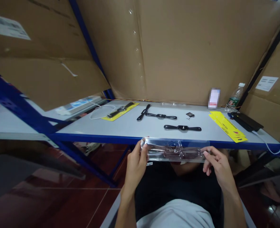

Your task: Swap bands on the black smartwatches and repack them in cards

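Now | our left grip point(137, 160) and right grip point(217, 161) pinch a clear tray point(175, 152) | it's over our lap point(160, 186), near the counter point(99, 126) | squeezing hard could bend it, holding loosely could drop it

Soft light, glints on clear tray point(174, 151), dim floor point(66, 205), blurred edges

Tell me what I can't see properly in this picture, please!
All in the head view:
Clear plastic tray: left end partly hidden by the left grip.
Upright screen-like thing: blurred into little squares.
Yellow cards: print too small to read.
Little dark square: too small to tell what it is.
Left cardboard: cut off by the picture's edge.
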`<state>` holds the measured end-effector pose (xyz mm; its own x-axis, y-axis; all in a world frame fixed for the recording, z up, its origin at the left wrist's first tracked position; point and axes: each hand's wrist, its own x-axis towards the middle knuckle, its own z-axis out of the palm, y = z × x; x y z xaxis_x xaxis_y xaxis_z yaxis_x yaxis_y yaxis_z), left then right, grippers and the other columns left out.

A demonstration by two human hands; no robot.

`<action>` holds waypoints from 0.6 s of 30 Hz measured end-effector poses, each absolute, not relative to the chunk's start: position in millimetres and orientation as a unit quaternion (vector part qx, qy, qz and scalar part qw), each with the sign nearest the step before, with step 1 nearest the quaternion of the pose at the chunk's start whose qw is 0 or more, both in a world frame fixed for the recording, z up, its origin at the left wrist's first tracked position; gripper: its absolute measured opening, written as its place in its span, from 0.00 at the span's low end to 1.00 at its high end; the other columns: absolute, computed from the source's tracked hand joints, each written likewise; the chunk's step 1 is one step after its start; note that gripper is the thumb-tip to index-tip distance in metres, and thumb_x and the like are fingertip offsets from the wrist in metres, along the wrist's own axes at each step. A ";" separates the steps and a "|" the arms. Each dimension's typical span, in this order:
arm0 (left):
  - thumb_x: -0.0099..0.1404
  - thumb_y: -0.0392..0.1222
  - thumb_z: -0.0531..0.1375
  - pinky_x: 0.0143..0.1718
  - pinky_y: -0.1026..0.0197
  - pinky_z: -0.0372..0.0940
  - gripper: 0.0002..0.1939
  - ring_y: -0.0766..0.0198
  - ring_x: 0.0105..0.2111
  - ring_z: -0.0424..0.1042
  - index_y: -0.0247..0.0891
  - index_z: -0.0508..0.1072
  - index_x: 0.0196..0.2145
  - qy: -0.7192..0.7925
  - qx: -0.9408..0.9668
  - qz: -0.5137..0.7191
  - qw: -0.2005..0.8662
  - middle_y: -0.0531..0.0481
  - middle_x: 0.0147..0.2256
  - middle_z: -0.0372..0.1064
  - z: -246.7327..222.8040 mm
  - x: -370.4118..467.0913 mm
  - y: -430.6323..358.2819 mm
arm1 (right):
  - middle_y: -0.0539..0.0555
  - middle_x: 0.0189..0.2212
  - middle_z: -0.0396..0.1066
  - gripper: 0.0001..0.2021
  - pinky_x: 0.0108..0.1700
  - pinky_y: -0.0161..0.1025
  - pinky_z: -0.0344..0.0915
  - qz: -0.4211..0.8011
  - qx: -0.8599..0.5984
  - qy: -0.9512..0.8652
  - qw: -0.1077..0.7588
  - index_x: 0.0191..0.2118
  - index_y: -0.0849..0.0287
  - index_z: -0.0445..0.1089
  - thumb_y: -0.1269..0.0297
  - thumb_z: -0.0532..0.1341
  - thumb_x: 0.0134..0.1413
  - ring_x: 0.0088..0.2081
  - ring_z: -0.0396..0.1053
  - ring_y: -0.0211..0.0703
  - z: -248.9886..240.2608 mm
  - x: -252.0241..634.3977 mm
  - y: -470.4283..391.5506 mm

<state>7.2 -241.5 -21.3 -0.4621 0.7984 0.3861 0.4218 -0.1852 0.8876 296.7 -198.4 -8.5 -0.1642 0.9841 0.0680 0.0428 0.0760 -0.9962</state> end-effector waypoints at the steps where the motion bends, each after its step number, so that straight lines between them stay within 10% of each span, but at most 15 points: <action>1: 0.73 0.54 0.54 0.23 0.66 0.58 0.21 0.67 0.20 0.62 0.35 0.75 0.50 0.618 0.497 0.590 0.152 0.58 0.21 0.60 -21.2 8.1 -241.6 | 0.48 0.14 0.68 0.25 0.17 0.31 0.58 0.506 -0.449 -0.569 0.468 0.42 0.60 0.73 0.40 0.66 0.55 0.14 0.62 0.37 -8.3 296.4 -199.1; 18: 0.74 0.63 0.51 0.17 0.68 0.51 0.36 0.70 0.15 0.53 0.33 0.64 0.68 0.511 0.441 0.656 0.337 0.62 0.16 0.56 -10.6 30.0 -252.5 | 0.51 0.16 0.71 0.23 0.15 0.33 0.56 0.566 -0.426 -0.501 0.497 0.36 0.61 0.77 0.44 0.72 0.47 0.14 0.63 0.37 -3.9 296.4 -196.8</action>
<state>30.0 -252.5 -10.6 -0.3838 0.8930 0.2352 0.0087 -0.2512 0.9679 296.4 -196.8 -3.9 -0.1435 0.9895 0.0165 -0.1354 -0.0031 -0.9908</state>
